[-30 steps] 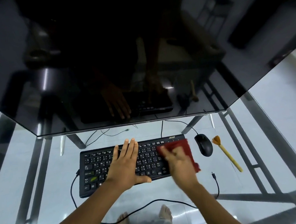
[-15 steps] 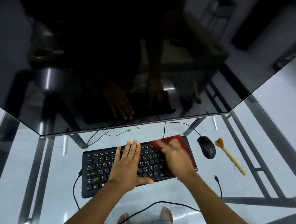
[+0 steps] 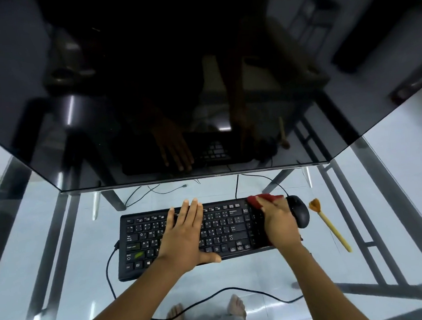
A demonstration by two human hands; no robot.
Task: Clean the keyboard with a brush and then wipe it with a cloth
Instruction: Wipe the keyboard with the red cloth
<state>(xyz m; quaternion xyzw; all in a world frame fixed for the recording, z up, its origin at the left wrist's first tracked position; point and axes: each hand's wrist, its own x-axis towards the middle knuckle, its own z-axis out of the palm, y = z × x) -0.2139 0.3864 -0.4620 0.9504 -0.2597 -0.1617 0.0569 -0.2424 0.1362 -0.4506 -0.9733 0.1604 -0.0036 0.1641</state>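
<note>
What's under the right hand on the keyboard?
A red cloth, showing beyond the right hand, on the right end of the keyboard. The keys beneath are covered.

A glass tabletop (image 3: 92, 253) on a grey metal frame (image 3: 397, 193) spreads under and around the left hand (image 3: 185, 235). Below and far to the right of that hand lies a pale, glossy tiled floor (image 3: 402, 148) with light glints. Beyond the hand stands a big dark monitor (image 3: 149, 64), its screen mirroring a dim room.
</note>
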